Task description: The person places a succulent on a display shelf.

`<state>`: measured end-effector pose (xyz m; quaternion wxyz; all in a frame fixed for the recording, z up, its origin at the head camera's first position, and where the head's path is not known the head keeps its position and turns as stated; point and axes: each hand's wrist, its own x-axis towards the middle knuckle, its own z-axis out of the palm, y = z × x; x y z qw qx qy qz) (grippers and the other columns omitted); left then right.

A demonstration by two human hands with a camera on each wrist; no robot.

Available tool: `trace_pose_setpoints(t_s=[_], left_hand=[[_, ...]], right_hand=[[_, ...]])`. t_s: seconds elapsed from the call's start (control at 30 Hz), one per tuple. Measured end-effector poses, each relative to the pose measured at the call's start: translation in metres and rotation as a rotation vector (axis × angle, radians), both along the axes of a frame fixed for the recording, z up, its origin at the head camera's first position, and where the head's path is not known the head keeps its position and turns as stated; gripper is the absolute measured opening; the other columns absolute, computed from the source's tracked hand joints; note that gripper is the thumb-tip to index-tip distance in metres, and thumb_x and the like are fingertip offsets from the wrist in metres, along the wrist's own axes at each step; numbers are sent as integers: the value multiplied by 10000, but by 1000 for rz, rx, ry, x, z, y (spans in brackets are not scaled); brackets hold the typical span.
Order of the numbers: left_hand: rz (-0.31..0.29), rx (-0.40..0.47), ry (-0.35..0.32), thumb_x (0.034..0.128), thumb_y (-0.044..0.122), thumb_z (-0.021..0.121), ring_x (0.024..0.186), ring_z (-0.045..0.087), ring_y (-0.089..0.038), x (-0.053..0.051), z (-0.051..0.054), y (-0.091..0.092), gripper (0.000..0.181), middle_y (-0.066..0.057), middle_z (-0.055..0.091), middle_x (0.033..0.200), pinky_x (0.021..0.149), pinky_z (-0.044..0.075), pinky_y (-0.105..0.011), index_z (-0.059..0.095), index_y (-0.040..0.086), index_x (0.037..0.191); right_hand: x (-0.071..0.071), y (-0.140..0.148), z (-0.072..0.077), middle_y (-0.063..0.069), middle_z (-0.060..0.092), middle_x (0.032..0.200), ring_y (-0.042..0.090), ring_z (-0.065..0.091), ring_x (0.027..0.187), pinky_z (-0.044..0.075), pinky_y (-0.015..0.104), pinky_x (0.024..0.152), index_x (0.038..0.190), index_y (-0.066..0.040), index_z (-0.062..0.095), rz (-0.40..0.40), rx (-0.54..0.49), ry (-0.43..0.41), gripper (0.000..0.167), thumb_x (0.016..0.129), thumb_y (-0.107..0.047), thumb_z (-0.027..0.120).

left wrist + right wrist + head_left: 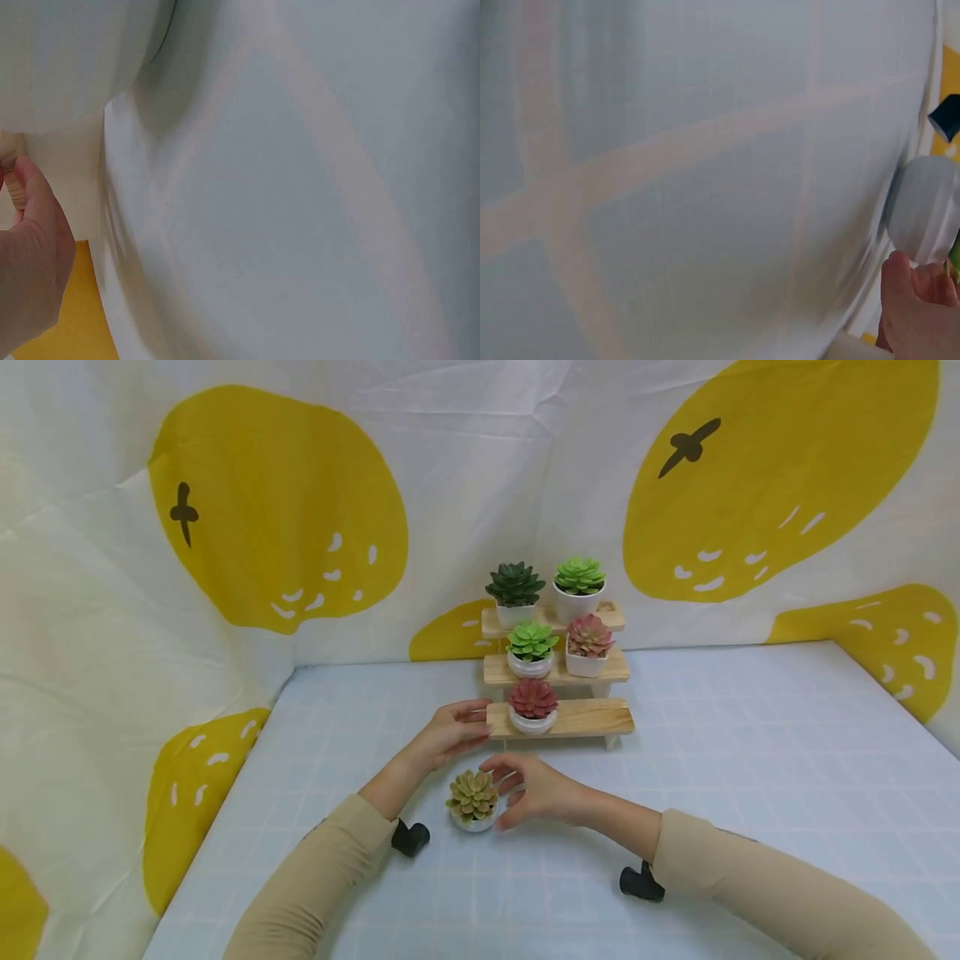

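A three-step wooden plant stand [588,718] stands toward the back of the table. My left hand [452,735] grips the left end of its lowest board; in the left wrist view, thumb and fingers pinch the wood [16,191]. In front of the stand, a yellow-green succulent [472,795] sits upright on the table in a round white pot [921,206]. My right hand [536,789] is just right of it, fingers spread and curved toward the pot; whether they touch it I cannot tell. A dark red succulent [533,700] occupies the lowest board's left half.
The middle step bears a bright green succulent [531,642] and a pink one [589,637]. On the top step are a dark green succulent [515,585] and a light green one [579,577]. A white cloth with yellow fruit prints [277,510] hangs behind the pale blue checked tablecloth [750,760].
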<state>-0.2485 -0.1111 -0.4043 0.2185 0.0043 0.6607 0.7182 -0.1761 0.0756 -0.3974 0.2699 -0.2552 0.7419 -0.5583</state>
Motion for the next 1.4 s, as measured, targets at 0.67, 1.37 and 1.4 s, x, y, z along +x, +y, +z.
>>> trace_pose_setpoints(t_s=[0.67, 1.37, 1.4], left_hand=[[8, 9, -9, 876, -100, 542, 892, 581, -134, 0, 0, 0, 516, -242, 462, 1318, 828, 519, -298, 423, -20, 1371], [20, -5, -16, 872, -98, 553, 908, 577, -149, 0, 1, 2, 516, -225, 466, 1313, 843, 518, -312, 440, -3, 1366], [19, -6, -17, 871, -97, 555, 911, 577, -149, 0, 1, 2, 518, -223, 464, 1316, 847, 516, -313, 440, -1, 1367]], right_hand=[[-2, -21, -12, 8, 564, 1017, 152, 506, 874, 457, 272, 707, 1184, -63, 531, -12, 117, 133, 626, 636, -69, 834], [0, -20, -9, 17, 560, 1048, 151, 512, 925, 480, 269, 744, 1173, -69, 537, -21, 94, 70, 587, 660, -34, 820], [0, -20, -9, 20, 560, 1047, 150, 512, 922, 480, 267, 742, 1173, -63, 537, -21, 88, 65, 586, 660, -27, 818]])
